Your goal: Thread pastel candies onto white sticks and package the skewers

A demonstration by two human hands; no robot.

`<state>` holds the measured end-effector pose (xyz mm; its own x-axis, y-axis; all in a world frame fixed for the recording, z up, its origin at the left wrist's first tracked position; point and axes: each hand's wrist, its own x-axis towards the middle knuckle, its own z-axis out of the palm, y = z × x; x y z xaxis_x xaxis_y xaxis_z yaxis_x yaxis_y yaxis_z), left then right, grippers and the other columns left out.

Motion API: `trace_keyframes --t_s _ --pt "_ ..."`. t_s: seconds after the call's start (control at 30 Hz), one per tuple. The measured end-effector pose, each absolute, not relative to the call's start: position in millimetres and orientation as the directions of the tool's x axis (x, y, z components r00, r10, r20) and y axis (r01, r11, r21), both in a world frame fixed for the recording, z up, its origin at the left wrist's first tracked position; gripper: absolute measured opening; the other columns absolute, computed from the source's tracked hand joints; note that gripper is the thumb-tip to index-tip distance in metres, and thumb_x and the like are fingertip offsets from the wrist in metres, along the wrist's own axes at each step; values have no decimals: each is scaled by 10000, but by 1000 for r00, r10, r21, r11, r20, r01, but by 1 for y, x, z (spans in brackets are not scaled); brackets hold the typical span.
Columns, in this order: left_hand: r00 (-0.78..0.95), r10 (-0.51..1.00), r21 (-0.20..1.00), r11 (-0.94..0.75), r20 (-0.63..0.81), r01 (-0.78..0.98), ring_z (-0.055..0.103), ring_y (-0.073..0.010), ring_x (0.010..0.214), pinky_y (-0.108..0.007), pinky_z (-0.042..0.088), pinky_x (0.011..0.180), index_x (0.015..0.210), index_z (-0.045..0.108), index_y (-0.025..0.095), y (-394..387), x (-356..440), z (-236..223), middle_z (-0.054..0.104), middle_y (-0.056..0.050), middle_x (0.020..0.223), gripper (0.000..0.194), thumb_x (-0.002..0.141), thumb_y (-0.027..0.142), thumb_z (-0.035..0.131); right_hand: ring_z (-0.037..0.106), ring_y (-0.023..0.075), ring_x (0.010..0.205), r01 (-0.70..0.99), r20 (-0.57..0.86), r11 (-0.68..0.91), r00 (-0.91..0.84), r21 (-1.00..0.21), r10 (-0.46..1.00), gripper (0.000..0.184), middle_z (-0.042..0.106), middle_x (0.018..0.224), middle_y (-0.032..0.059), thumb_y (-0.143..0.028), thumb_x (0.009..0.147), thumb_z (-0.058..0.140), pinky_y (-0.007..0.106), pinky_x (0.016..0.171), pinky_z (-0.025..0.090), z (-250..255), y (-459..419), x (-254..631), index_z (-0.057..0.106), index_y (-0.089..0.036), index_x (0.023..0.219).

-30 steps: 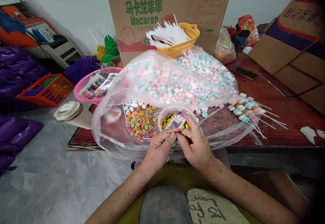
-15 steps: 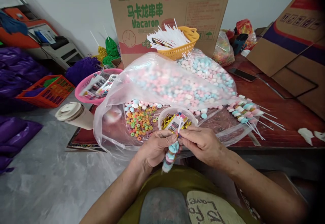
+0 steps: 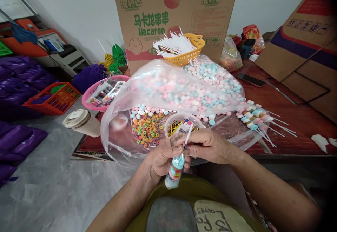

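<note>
Between both hands is a marshmallow skewer in a clear wrapper, tilted with its candy end toward my body and its white stick pointing away. My left hand is closed around the wrapped skewer just below the wrapper's gathered neck. Thumb and fingers of my right hand pinch at that neck, where a small bit of tie shows, too small to make out fully. Just beyond the hands stands a white bowl with gold twist ties and a printed packet.
A big clear bag of pastel marshmallows covers the table middle, with colourful cereal rings at its mouth. Finished-looking skewers lie right. Around stand a yellow basket of sticks, a pink basket, a lidded cup and cartons.
The wrapped skewer has turned and dropped slightly, showing more of its candy and label. My right fingers have shifted at the neck, and the white stick shows more clearly.
</note>
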<state>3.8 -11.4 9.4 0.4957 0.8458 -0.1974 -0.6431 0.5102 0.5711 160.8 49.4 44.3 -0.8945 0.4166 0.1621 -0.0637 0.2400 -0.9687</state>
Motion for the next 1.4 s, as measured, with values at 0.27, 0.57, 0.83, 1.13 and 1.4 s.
trace_keyframes --t_s 0.27,0.57,0.83,1.13,1.4 --pt "83 946 650 278 -314 -707 573 -95 468 -188 459 455 765 520 152 -8 13 16 606 26 561 397 540 269 826 499 101 527 204 491 759 -654 -618 575 253 533 578 -14 -217 908 405 229 503 353 24 42 152 432 -192 658" --pt "-125 980 872 77 -156 -484 483 -55 424 -163 383 407 761 614 164 -5 22 25 591 45 555 242 649 331 748 407 146 547 427 650 902 -704 66 286 266 464 573 9 -99 886 353 293 532 270 21 49 161 451 -187 655" --pt "-14 980 905 179 -199 -385 504 -105 414 -225 389 424 671 648 124 5 20 32 580 6 496 307 584 396 762 438 147 576 341 617 940 -747 34 248 251 487 594 16 -98 875 356 285 538 287 26 51 169 474 -179 669" --pt "-407 906 993 -92 114 75 545 -136 727 -218 415 668 882 606 182 -4 32 38 616 -16 768 286 737 426 641 375 140 502 519 689 825 -683 224 243 271 442 520 7 -87 839 392 306 502 246 49 70 179 468 -194 603" --pt "150 977 796 210 -150 -568 588 -171 540 -328 470 616 1303 393 246 1 -11 71 652 -22 676 868 682 833 239 381 116 480 294 694 931 -624 -217 359 254 452 515 -14 -151 824 394 272 456 234 47 36 160 449 -199 581"
